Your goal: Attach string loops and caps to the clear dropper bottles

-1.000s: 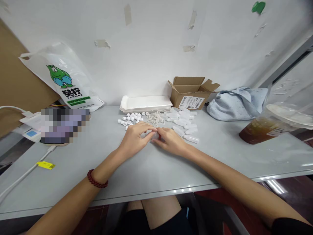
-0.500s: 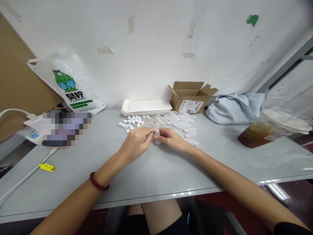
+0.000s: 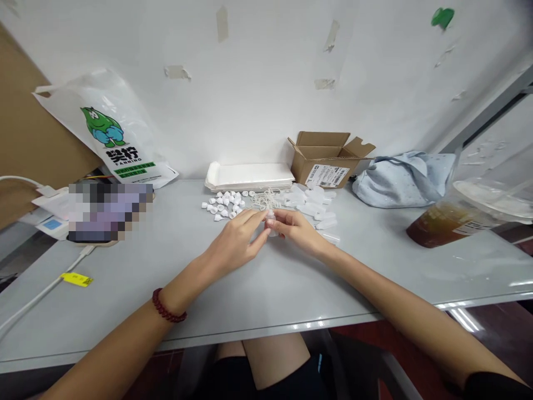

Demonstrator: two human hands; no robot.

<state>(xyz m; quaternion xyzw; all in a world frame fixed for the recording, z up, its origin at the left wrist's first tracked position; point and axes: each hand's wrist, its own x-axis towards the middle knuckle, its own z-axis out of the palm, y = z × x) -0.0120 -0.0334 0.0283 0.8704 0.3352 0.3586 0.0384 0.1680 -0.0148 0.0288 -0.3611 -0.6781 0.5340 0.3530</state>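
Note:
A small clear plastic bottle (image 3: 272, 231) stands upright between my hands near the middle of the table, partly hidden by fingers. My right hand (image 3: 297, 229) is closed around its right side, thumb and forefinger pinching it. From the left, my left hand (image 3: 238, 238) has its fingertips at the bottle's neck and its thumb beside the body, closed on it. Behind the hands lie a heap of white caps (image 3: 225, 204), a tangle of thin off-white cords (image 3: 266, 197) and a pile of translucent bottles (image 3: 310, 208).
Behind these are a stack of white trays (image 3: 250, 175) and an open cardboard box (image 3: 327, 161). At right sit a pale blue cloth bag (image 3: 402, 180) and a tilted-looking drink cup (image 3: 441, 222). A phone (image 3: 112, 214), its cable and a plastic bag (image 3: 112, 133) are at left.
My left fingers and thumb have shifted slightly around the bottle, now covering more of its upper part. The whole view has shifted a little; the bottle stays between both hands.

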